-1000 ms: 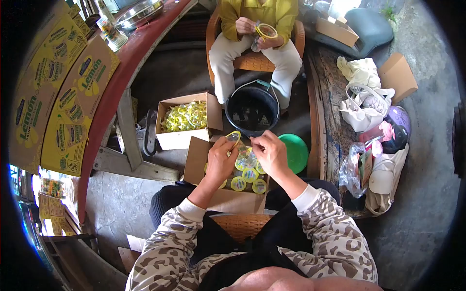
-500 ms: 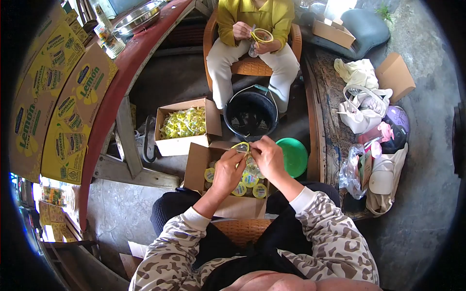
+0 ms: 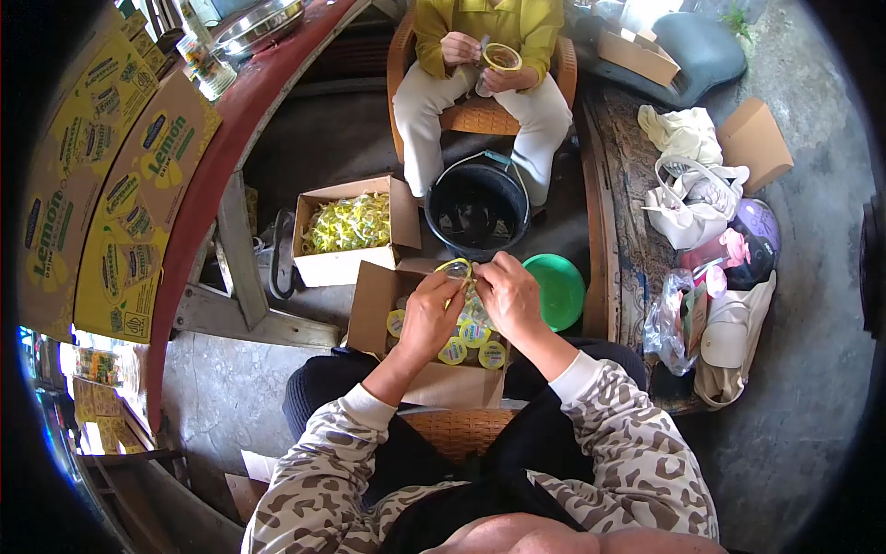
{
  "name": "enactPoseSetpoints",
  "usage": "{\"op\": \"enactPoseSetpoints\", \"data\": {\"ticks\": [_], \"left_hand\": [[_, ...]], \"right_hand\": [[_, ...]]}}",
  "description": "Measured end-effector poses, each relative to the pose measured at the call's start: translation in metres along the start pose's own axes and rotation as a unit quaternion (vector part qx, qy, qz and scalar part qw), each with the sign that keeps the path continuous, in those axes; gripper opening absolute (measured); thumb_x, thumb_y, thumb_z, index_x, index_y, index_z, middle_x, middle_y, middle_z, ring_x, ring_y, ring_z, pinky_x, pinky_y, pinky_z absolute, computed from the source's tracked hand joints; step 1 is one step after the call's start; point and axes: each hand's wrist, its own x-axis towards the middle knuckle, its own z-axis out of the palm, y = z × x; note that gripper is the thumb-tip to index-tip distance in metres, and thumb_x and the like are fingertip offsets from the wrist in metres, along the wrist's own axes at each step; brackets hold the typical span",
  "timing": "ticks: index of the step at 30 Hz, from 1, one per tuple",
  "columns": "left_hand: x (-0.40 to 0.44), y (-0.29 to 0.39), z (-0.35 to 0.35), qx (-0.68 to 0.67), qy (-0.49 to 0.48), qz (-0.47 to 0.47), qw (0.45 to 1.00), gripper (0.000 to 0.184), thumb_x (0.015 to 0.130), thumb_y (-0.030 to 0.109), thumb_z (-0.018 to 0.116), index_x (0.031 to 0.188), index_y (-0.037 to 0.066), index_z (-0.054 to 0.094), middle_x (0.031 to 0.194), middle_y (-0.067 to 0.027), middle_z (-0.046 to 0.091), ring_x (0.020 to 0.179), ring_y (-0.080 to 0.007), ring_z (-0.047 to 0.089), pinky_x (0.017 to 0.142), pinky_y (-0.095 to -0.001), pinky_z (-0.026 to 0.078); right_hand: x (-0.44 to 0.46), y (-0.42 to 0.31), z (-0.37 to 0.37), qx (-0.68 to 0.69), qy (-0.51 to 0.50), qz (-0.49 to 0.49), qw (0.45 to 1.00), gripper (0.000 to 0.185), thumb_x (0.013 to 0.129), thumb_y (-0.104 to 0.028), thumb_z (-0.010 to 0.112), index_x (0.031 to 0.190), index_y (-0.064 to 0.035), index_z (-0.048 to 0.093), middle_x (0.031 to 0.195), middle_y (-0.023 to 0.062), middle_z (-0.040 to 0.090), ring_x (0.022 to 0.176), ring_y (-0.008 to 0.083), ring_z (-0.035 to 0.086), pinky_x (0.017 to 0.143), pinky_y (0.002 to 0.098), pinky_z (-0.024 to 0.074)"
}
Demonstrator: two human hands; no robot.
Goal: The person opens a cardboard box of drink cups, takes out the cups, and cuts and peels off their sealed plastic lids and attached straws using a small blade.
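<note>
My left hand [image 3: 432, 312] is closed around a clear plastic cup with a yellow rim [image 3: 454, 269], tilted above an open cardboard box. My right hand [image 3: 508, 294] meets it at the rim's right side, thumb and fingers pinched together on the edge. Part of the cup is hidden behind my fingers. Below both hands the cardboard box [image 3: 447, 386] holds several cups with yellow-edged Lemon lids [image 3: 491, 355]. Opposite me a person [image 3: 484, 37] sits with a similar yellow-rimmed cup [image 3: 502, 57] in their hands.
Beyond my box stand a black bucket [image 3: 434, 217], a box of yellow-and-clear strips [image 3: 347, 222] and a green basin [image 3: 557, 294]. Lemon cartons [image 3: 152, 198] line the left. Bags [image 3: 688, 217] and a purple helmet [image 3: 759, 231] lie on the right bench [image 3: 616, 185].
My hands have shifted slightly, and the cup's yellow rim has tilted and sits more behind my left fingers. The person opposite has turned their cup so its opening faces more toward me.
</note>
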Motion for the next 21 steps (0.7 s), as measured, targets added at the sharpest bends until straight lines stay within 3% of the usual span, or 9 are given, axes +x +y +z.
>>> {"op": "enactPoseSetpoints", "data": {"ticks": [3,7,15,17,21], "left_hand": [[0.0,0.006,-0.003,0.011,-0.005,-0.003,1.0,0.014,0.082,0.001,0.065,0.095,-0.001,0.068,0.081,-0.0137,0.059,0.07,-0.0276,0.062,0.062,-0.0353,0.049],[0.004,0.007,-0.01,0.015,0.005,-0.065,0.998,0.014,0.08,0.003,0.067,0.093,-0.001,0.068,0.081,-0.0145,0.059,0.069,-0.029,0.062,0.062,-0.0364,0.049],[0.006,0.005,-0.014,0.048,-0.001,-0.068,0.997,0.012,0.085,0.006,0.064,0.093,-0.003,0.067,0.077,-0.0134,0.056,0.064,-0.0291,0.058,0.059,-0.0388,0.046],[0.005,0.008,-0.012,0.028,-0.007,-0.056,0.998,0.01,0.084,0.004,0.064,0.091,-0.002,0.066,0.08,-0.0154,0.055,0.075,-0.0349,0.058,0.066,-0.0424,0.046],[0.0,0.008,-0.005,0.019,-0.014,-0.005,1.0,0.013,0.086,0.003,0.063,0.097,-0.002,0.067,0.08,-0.014,0.057,0.069,-0.0301,0.059,0.062,-0.038,0.047]], "right_hand": [[-0.001,0.008,0.005,0.074,-0.027,0.078,0.994,0.006,0.075,-0.004,0.07,0.081,-0.0057,0.069,0.075,0.0077,0.056,0.069,0.0274,0.061,0.062,0.0394,0.0485],[-0.002,0.001,0.0,0.08,-0.047,0.054,0.994,0.004,0.075,-0.006,0.07,0.079,-0.0052,0.068,0.074,0.0078,0.055,0.067,0.0274,0.061,0.061,0.0392,0.0481],[-0.005,-0.008,-0.002,0.034,-0.046,0.024,0.998,0.008,0.075,-0.005,0.069,0.083,-0.0069,0.068,0.077,0.0074,0.055,0.071,0.0274,0.06,0.062,0.0395,0.0487],[-0.004,-0.006,-0.001,0.023,-0.043,0.021,0.999,0.009,0.075,-0.005,0.069,0.084,-0.0072,0.068,0.078,0.0074,0.056,0.073,0.0275,0.061,0.063,0.0397,0.0489],[-0.003,0.008,0.004,0.046,-0.051,0.083,0.994,0.008,0.075,-0.005,0.069,0.083,-0.0063,0.069,0.077,0.0091,0.057,0.074,0.029,0.062,0.064,0.0399,0.0487]]}}
